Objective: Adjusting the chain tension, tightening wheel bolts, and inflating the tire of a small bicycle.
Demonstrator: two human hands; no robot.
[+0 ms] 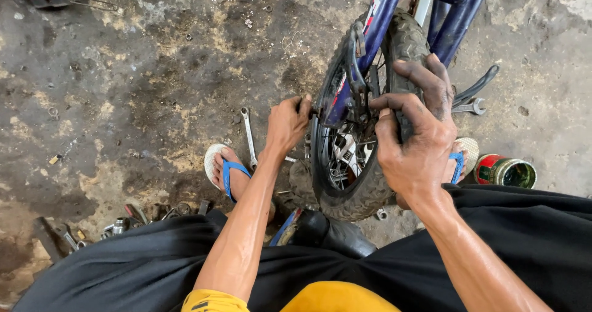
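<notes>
The person sits low over a small bicycle wheel (345, 164) with a knobby black tyre, and this wheel stands upright between the two feet, held in a blue frame (394, 16) that goes up to the top edge of the view. The left hand (287, 124) is closed at the left side of the wheel, at the height of the axle, with the fingers curled around something small and dark there (what exactly it grips I cannot tell, because the fingers cover it). The right hand (416, 136), dirty with grease, lies over the tyre from the right side; its fingers are bent over the tread and reach to the dark metal part beside the frame, so it is closed on the tyre. On the stained concrete floor (154, 71) a silver spanner (248, 138) lies just beside the left foot, which wears a blue sandal (229, 173). A second spanner (470, 107) lies on the floor to the right of the wheel, near a dark curved metal piece. A round tin (505, 171) with red side and greenish content lies near the right foot. More small tools (123, 222) lie together at the lower left, near the black shorts.
</notes>
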